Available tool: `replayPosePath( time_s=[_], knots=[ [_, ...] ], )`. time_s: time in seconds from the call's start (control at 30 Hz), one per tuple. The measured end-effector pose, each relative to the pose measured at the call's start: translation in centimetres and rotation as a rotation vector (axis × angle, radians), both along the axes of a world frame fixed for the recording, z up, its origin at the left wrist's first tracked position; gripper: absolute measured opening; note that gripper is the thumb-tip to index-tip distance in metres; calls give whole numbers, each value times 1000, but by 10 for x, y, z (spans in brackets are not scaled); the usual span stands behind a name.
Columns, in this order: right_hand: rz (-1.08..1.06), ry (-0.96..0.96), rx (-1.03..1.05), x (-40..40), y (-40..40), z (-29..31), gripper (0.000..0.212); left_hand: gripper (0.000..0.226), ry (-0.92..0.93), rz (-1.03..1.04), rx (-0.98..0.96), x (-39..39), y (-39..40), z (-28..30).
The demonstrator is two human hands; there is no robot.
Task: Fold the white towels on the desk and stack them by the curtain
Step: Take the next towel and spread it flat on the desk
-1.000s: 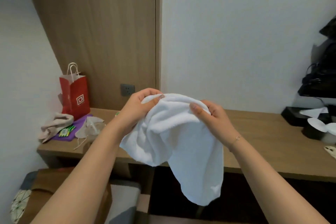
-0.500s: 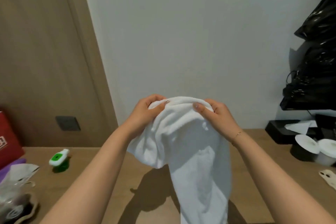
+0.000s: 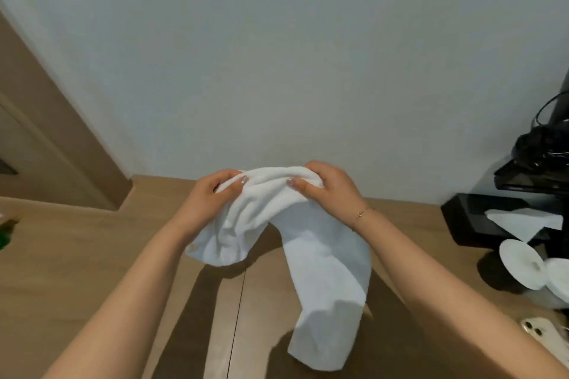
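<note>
Both hands hold one white towel [image 3: 323, 258] up over the wooden desk [image 3: 92, 255]. My left hand [image 3: 212, 194] grips the towel's top edge on the left, and my right hand [image 3: 329, 191] grips the same edge on the right. A short bunched part hangs below my left hand. A long part hangs from my right hand down to the desk near the front edge. No curtain is in view.
At the right stand a black tray [image 3: 480, 218] with a white paper, two white round lids [image 3: 520, 261], and black cables and gear [image 3: 542, 148]. A phone [image 3: 542, 335] lies at the lower right. A green object [image 3: 6, 234] shows at the left edge.
The view has swung right and down over the desk; the red bag at the left is out of view. The towel's long end now reaches the desk. Both hands keep their grip.
</note>
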State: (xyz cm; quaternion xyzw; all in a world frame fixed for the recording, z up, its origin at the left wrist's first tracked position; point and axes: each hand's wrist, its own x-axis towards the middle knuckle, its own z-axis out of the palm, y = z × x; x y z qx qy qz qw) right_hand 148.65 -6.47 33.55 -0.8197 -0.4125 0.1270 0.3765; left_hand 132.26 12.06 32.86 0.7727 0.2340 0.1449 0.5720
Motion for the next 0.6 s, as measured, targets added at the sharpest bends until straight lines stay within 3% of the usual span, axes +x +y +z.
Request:
replayPosePath(
  time_s=[0.17, 0.43, 0.6],
  knots=[
    [26, 45, -40, 4, 3, -69, 25, 15, 54, 37, -4, 7, 0, -66],
    [-21, 138, -167, -12, -4, -170, 29, 8, 155, 192, 282, 11, -3, -175],
    [26, -21, -153, -15, -23, -227, 31, 11, 89, 168, 218, 0, -19, -230]
  ],
)
